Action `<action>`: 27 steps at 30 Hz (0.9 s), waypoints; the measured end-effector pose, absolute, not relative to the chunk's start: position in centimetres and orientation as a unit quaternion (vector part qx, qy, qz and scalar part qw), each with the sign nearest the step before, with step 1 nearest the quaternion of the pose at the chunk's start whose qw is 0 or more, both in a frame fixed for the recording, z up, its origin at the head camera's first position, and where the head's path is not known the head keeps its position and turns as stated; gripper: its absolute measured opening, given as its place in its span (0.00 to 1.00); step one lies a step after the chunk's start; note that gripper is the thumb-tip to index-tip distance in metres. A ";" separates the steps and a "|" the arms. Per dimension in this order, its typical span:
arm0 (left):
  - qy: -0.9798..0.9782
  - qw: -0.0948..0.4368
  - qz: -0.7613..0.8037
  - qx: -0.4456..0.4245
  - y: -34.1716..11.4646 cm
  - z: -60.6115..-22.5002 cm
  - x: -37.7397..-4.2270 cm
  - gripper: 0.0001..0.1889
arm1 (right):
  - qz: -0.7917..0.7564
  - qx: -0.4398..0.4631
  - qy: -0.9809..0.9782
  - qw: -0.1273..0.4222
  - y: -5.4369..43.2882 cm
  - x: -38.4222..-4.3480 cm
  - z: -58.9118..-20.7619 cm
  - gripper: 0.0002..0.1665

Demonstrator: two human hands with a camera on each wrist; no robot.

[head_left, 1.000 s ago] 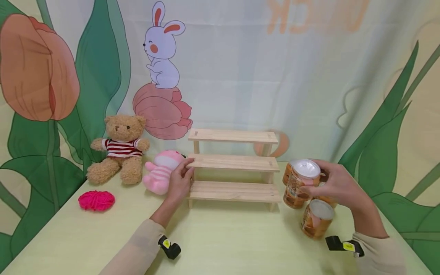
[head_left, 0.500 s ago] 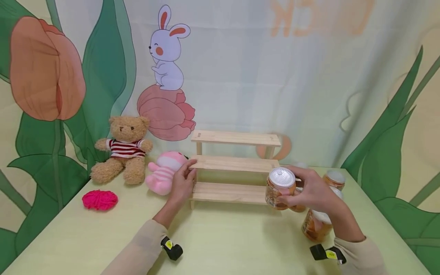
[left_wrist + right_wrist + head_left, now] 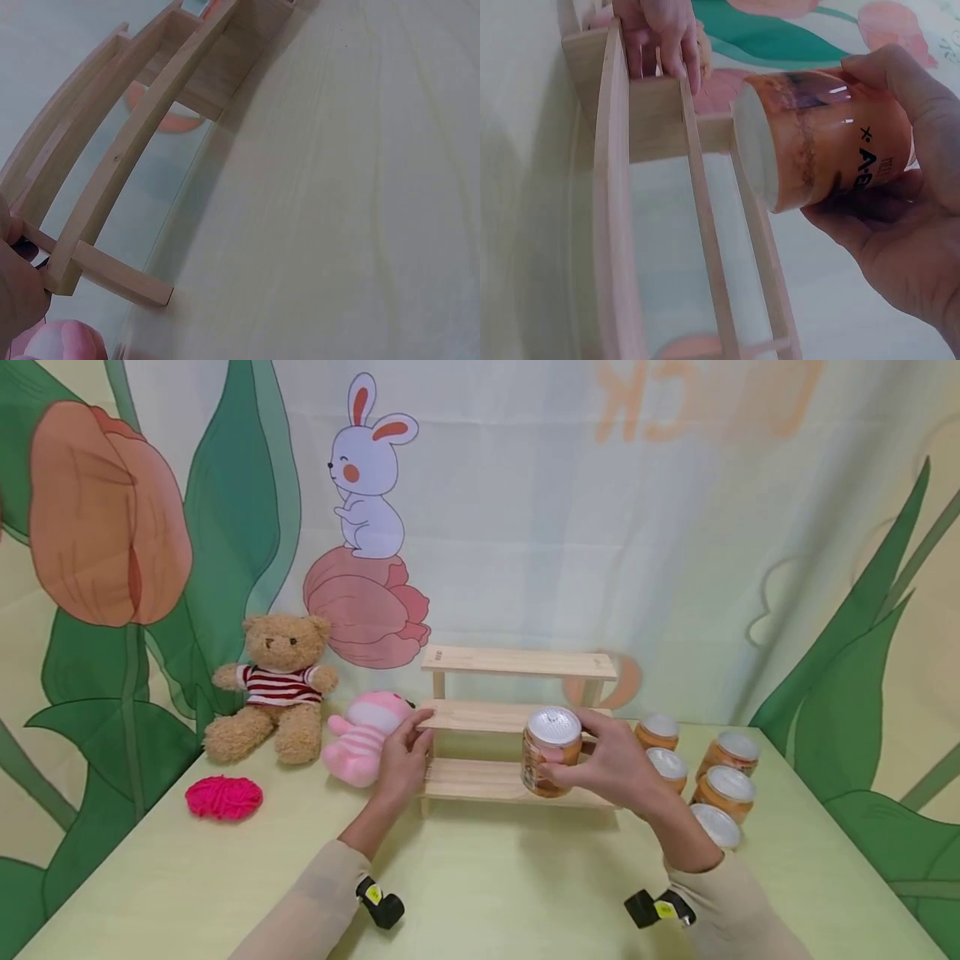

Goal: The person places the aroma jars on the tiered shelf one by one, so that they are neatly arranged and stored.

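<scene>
A three-tier wooden shelf (image 3: 517, 662) stands in the middle of the table. My left hand (image 3: 403, 762) grips its left end at the middle tier, thumb and fingers about the board's end. My right hand (image 3: 624, 767) holds an orange printed can (image 3: 546, 768) with a silver pull-tab lid, upright, in front of the middle and lowest tiers. In the right wrist view the thumb and fingers wrap the can (image 3: 832, 139) from its lid end, its base turned toward the shelf. The can overlaps the lowest board (image 3: 472, 778) in the head view.
Several similar cans (image 3: 731, 785) stand on the table at the right. On the left a teddy bear (image 3: 281, 693) in a striped shirt sits beside a pink plush toy (image 3: 363, 739). A bright pink yarn skein (image 3: 223, 797) lies in front. A printed curtain (image 3: 510, 527) hangs behind.
My right hand has lifted the can from among the others at the right and carried it left, to the front of the shelf. My left hand stays at the shelf's left end.
</scene>
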State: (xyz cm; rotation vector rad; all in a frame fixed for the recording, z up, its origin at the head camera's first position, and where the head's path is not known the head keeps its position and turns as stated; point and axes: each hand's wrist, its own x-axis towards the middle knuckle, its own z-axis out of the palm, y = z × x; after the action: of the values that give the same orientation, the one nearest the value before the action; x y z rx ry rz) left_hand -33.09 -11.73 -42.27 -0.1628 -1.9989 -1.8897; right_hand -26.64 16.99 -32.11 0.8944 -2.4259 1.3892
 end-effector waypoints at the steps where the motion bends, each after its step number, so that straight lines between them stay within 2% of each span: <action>1: -0.714 0.194 -0.670 -0.058 -11.8 -42.2 -33.1 0.17 | 0.470 0.307 -0.821 0.104 16.4 -26.8 -31.8 0.34; 6: -0.717 0.196 -0.667 -0.056 -12.0 -41.9 -33.4 0.17 | 0.469 0.314 -0.819 0.103 14.1 -28.4 -30.5 0.34; 14: -0.715 0.194 -0.670 -0.057 -12.1 -42.2 -33.4 0.17 | 0.477 0.277 -0.830 0.089 11.8 -31.4 -29.3 0.32; 20: -0.715 0.192 -0.670 -0.055 -12.0 -42.4 -33.2 0.17 | 0.486 0.241 -0.834 0.104 10.7 -34.0 -28.8 0.30; 27: -0.717 0.187 -0.669 -0.067 -11.3 -39.6 -30.6 0.17 | 0.500 0.204 -0.831 0.132 10.0 -36.1 -28.0 0.31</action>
State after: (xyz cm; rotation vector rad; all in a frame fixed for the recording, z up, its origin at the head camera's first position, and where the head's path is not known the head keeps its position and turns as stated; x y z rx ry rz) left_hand -30.55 -11.25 -39.63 -0.1894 -2.0172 -1.8821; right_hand -36.09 9.95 -28.03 0.5923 -2.4133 1.4514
